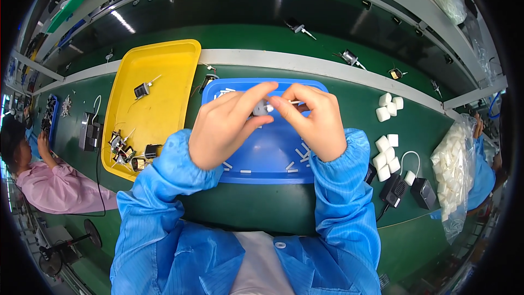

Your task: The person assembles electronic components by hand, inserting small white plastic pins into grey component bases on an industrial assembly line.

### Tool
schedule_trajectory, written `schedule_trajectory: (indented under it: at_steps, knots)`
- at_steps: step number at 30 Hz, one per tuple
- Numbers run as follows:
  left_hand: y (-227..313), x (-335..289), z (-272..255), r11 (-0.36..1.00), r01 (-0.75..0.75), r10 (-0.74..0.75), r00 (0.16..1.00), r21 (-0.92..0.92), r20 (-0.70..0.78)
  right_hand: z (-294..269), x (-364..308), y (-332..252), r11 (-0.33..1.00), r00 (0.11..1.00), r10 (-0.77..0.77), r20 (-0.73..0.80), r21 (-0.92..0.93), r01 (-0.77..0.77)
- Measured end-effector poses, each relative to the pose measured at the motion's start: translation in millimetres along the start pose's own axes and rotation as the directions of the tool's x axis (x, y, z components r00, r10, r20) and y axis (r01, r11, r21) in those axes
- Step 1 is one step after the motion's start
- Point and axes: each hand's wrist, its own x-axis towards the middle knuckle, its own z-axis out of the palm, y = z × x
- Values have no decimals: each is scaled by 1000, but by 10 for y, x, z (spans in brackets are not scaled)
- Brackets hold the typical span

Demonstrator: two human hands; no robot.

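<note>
My left hand (pixel 218 128) is closed around a small grey motor-like part (pixel 261 108) with a white end, holding it above the blue tray (pixel 262 177). Close beside it, my right hand (pixel 319 117) pinches thumb against forefinger. A thin white stick (pixel 295 102) shows between its fingers, and the fingertips reach the white end of the grey part. Whether the stick touches that part I cannot tell. Short white tubes (pixel 245 171) lie scattered along the edges of the tray's floor.
Left of the blue tray, a yellow tray (pixel 150 57) holds several small motors with wires and shafts (pixel 143 89). White foam-like blocks (pixel 383 161), black boxes with a cable (pixel 394 188) and a clear bag of white pieces (pixel 453 169) are at right. Co-workers (pixel 57 183) sit at both sides.
</note>
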Motion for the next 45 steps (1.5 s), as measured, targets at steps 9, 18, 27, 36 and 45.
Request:
schedule_trajectory:
  at_steps: [9, 18, 27, 36, 45]
  knots:
    - [-1577, 706, 689, 953, 304, -303, 951, -7, 66, -104, 75, 170, 886, 948, -172, -267, -463, 30]
    - [-2018, 657, 330, 916, 401, -389, 898, -16, 207, -301, -117, 447, 729, 930, 281, 235, -682, -48]
    - [-2281, -605, -986, 804, 309, -467, 857, 508, 217, -10, -40, 694, 515, 708, 610, 355, -857, -14]
    - [-2288, -1165, -1197, 744, 588, -605, 795, 317, -55, 98, -61, 582, 739, 829, 326, 454, -669, 75]
    - [-637, -421, -777, 570, 660, -561, 747, -489, 356, -77, 5, -181, 998, 975, -4, 221, 59, -9]
